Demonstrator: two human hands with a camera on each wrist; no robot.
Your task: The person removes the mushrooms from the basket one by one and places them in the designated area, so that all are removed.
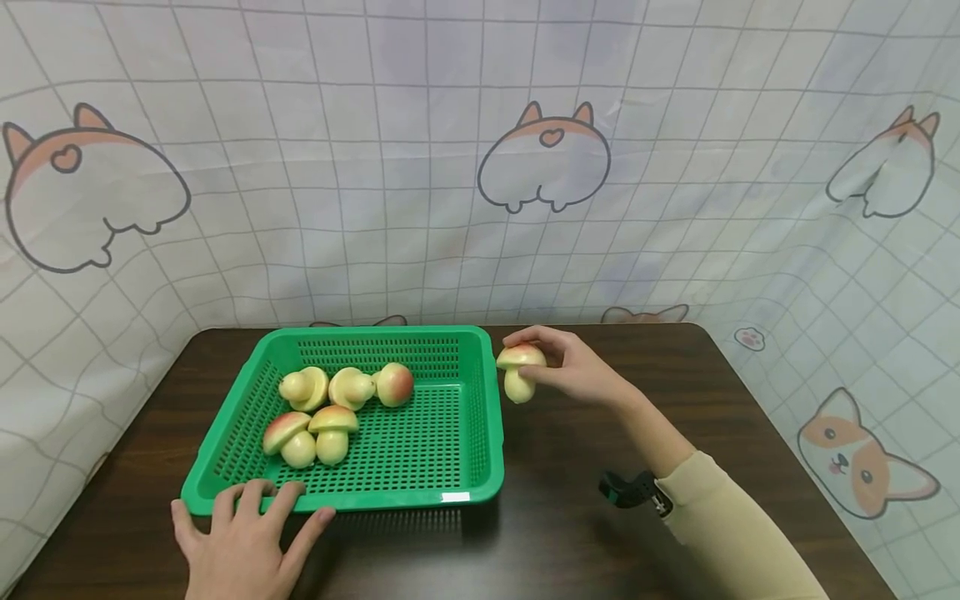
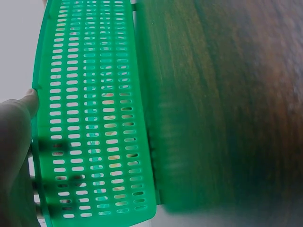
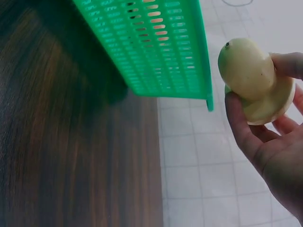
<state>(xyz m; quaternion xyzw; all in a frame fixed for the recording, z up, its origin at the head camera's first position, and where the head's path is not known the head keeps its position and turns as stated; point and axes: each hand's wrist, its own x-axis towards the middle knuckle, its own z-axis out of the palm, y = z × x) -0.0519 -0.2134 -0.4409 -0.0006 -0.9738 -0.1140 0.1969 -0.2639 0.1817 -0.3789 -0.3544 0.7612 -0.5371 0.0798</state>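
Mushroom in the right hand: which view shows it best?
Right wrist: the mushroom appears largest there, stem toward the camera. The head view shows it smaller, reddish cap up; the left wrist view doesn't show it.

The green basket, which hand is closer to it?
Left: the left hand touches the green basket at its near rim, toward the left corner. The right hand is apart from it, off its right side, holding a mushroom.

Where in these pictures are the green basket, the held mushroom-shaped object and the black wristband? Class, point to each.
Green basket (image 1: 375, 500): head view, on its near rim.
Mushroom-shaped object (image 3: 246, 68): right wrist view, on its pale stem.
Black wristband (image 1: 637, 492): head view, on its strap.
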